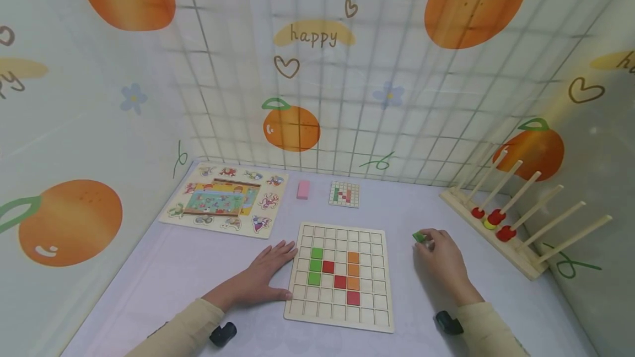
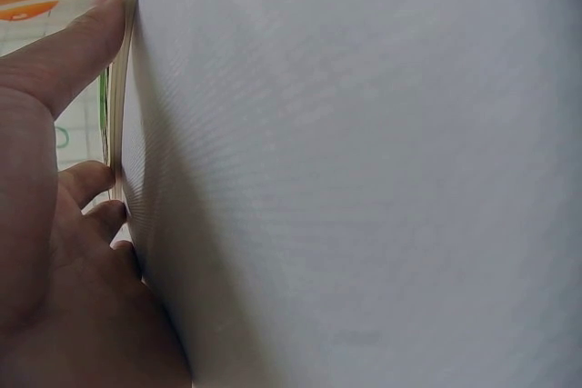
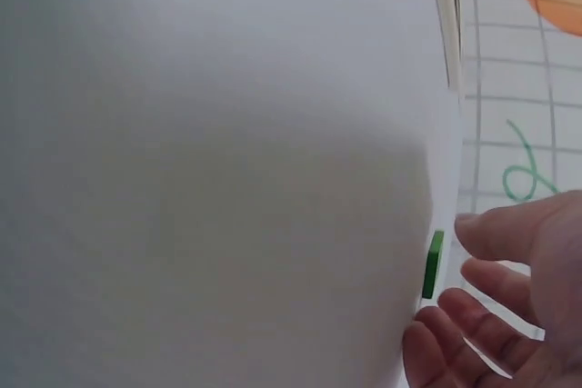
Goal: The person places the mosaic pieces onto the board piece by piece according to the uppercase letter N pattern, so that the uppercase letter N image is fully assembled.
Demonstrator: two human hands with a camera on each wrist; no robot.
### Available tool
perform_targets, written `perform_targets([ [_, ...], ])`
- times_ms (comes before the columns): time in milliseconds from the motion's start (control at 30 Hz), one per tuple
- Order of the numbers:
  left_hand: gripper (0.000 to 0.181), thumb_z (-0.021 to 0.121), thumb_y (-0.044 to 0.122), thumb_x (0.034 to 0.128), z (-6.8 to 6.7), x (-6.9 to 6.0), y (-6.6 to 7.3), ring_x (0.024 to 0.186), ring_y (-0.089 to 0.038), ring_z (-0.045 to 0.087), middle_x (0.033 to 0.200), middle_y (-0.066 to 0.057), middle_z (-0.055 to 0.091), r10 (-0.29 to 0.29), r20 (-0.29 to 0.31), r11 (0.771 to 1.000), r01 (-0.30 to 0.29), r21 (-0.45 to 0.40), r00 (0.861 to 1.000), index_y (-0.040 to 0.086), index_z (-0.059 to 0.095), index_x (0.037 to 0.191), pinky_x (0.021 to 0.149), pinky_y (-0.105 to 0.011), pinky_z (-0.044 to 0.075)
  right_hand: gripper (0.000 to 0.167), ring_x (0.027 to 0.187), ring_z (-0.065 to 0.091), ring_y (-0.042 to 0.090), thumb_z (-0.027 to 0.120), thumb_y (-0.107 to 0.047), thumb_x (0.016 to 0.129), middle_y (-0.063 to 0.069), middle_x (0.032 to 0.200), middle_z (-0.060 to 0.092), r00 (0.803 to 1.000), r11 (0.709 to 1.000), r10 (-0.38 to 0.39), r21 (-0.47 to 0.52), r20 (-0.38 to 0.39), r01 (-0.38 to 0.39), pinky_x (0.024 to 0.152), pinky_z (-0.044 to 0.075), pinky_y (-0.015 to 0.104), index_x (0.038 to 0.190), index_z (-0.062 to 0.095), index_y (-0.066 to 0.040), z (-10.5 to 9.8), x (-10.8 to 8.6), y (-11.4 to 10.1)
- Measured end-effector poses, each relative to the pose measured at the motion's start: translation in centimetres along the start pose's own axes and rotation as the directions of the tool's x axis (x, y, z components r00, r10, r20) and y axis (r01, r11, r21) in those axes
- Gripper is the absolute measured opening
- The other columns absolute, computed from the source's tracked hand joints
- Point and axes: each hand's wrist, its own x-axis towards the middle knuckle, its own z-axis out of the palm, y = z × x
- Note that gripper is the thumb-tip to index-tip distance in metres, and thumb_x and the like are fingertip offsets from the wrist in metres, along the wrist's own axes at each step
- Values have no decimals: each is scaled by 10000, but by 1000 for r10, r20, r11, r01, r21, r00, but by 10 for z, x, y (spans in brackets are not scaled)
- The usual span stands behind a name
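My right hand [image 1: 442, 260] is right of the board, its loosely bent fingers close around a small green tile [image 1: 419, 237]. In the right wrist view the tile [image 3: 434, 265] shows edge-on near the table surface, with a slight gap to the thumb [image 3: 500, 232]. My left hand [image 1: 258, 274] rests on the table with fingers spread, thumb and fingertips touching the left edge of the wooden grid board [image 1: 374, 313]. On the board are green tiles [image 1: 315, 265], red tiles [image 1: 340, 281] and orange tiles [image 1: 353, 270].
Behind the board are a small pattern card [image 1: 344, 194] and a pink block [image 1: 303, 189]. An animal puzzle board [image 1: 168, 219] is at the back left. At the right stands a wooden peg rack [image 1: 529, 266] with red and yellow beads. Patterned curtains [image 1: 322, 87] enclose the table.
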Motion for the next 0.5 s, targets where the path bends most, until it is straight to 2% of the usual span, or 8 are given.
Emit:
perform_targets([
  [300,991,724,607,858,-2,0,1,1574,-228,43,1703,9,167,-16,12,1000,16,-4,1000,158,281,1622,1281,-488,20,424,958,597,312,671,-157,945,220,1160,584,1000,999,28,18,9,-28,794,566,475,1316,607,39,3,12,6],
  [500,986,721,596,867,-2,-1,3,1573,-252,57,1702,-13,173,-5,5,1000,5,-3,1000,137,280,1620,1279,-500,26,406,958,609,333,681,-146,940,250,1160,593,1000,1000,-2,2,5,2,804,553,502,1279,634,73,3,14,5],
])
